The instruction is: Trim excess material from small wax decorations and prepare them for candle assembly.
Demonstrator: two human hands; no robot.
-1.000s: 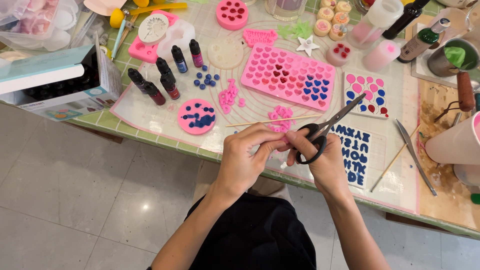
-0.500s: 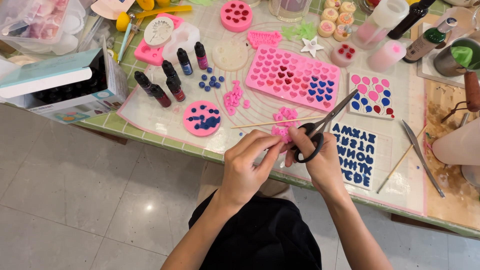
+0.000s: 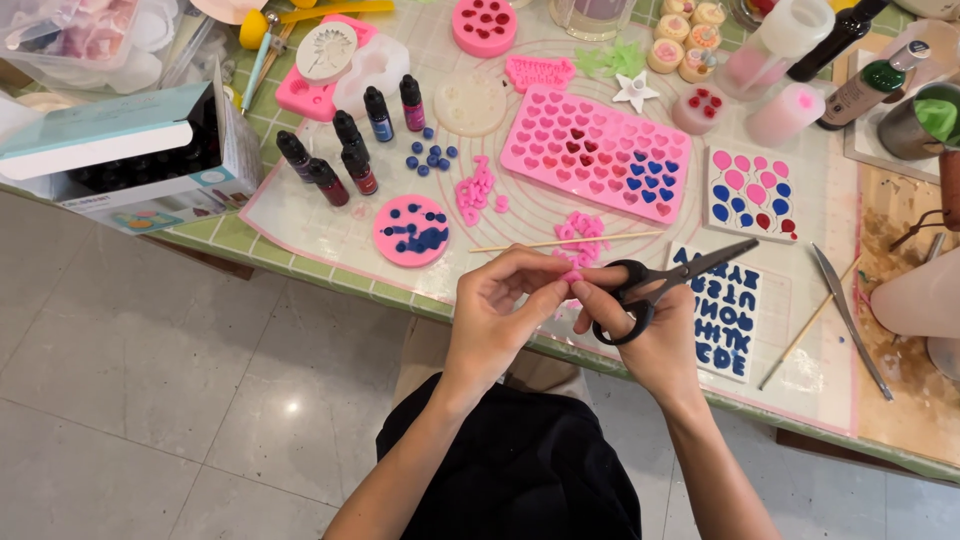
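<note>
Hands lowered, scissors (image 3: 668, 283) still pointing upper-right

1. Your green-tiled table (image 3: 215, 240) carries a clear work mat (image 3: 300, 215).
2. On the mat, the pink heart mould (image 3: 598, 150) is your landmark.
3. Left of it: dye bottles (image 3: 345, 150).
4. Right: balloon mould (image 3: 752, 192).
5. Below: wooden skewer (image 3: 560, 242).

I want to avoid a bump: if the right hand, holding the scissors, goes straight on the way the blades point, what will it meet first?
The right hand holds black scissors pointing up and right. Their tips would probably first pass over the letter mould, then reach the balloon mould. Height above the table is unclear.
</note>
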